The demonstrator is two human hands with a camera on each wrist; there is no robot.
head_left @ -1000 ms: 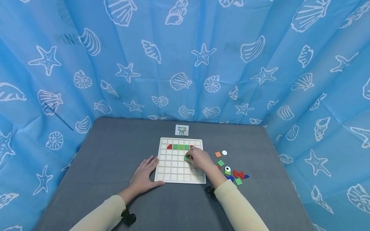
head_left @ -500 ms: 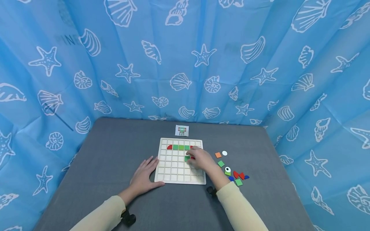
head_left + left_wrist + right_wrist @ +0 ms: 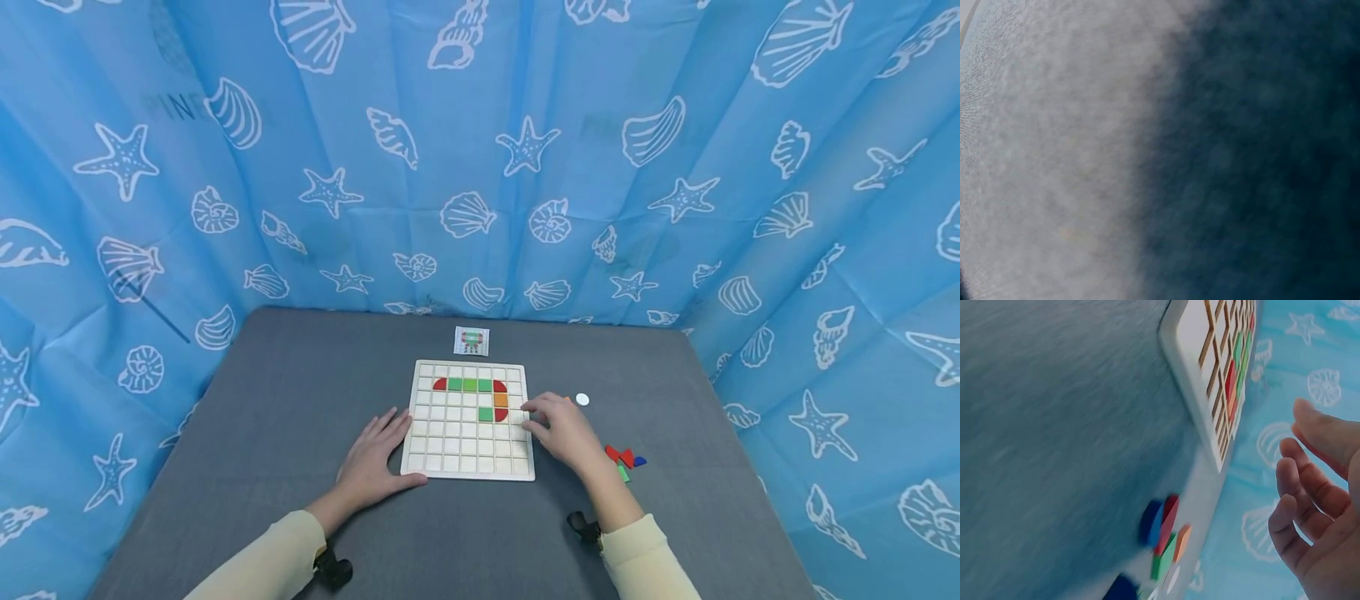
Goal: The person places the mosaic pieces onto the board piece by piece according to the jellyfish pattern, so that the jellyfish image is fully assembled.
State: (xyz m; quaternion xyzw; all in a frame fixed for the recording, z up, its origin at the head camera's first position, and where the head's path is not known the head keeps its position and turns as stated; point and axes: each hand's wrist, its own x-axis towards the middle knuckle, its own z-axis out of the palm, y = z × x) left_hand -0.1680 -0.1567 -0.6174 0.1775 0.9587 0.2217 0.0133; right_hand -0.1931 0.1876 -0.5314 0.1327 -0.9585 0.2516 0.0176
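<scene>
A blue curtain (image 3: 480, 150) encloses the area at the back, left and right. Its surface carries white outline prints: starfish (image 3: 527, 147), fan shells (image 3: 467, 214) and spiral shells (image 3: 550, 219). Vertical folds and creases are visible. Faint dark lettering (image 3: 178, 106) appears at upper left. A grey table (image 3: 322, 375) with rounded rear corners stands before the curtain; its rear edge adjoins the fabric. Illumination is soft and diffuse.

Behind the bare left hand (image 3: 378, 458), a plain pale-yellow left sleeve (image 3: 258, 554) has a small black left wrist unit (image 3: 337, 571) beside its end; behind the bare right hand (image 3: 567, 430) come a matching right sleeve (image 3: 647, 557) and black right wrist unit (image 3: 582, 527), both units seemingly rounded
</scene>
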